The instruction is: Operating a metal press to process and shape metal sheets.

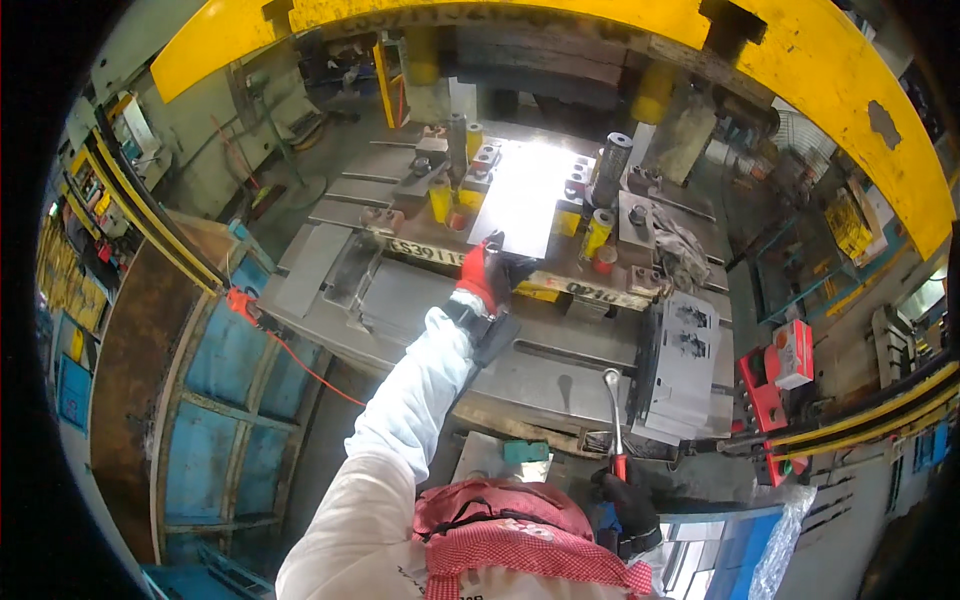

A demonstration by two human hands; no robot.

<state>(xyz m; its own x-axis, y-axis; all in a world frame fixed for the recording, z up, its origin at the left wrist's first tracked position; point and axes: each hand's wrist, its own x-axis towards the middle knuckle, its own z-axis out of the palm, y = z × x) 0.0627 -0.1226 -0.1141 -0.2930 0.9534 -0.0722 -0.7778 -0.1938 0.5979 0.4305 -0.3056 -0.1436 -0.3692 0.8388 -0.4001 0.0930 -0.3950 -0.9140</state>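
Observation:
My left hand [486, 273], in a red and black glove, is at the near edge of a bright flat metal sheet [520, 190]. Its fingers appear closed on the sheet's near left corner, partly hidden behind the hand. The sheet lies across the die [455, 252] between upright guide posts. Low at the right, close to my body, my black-gloved right hand [628, 512] is closed round a red-handled metal tool with a round head [614, 405]. The tool points away from me, its head over the front of the press bed.
Stacked cut metal plates [678, 365] lie on the bed's right side, more grey sheets [420, 305] on its left. Dark guide posts [611, 165] rise from the die. Yellow press frame [840, 90] arches overhead. A red control box [765, 390] stands right; an orange cable [310, 370] hangs left.

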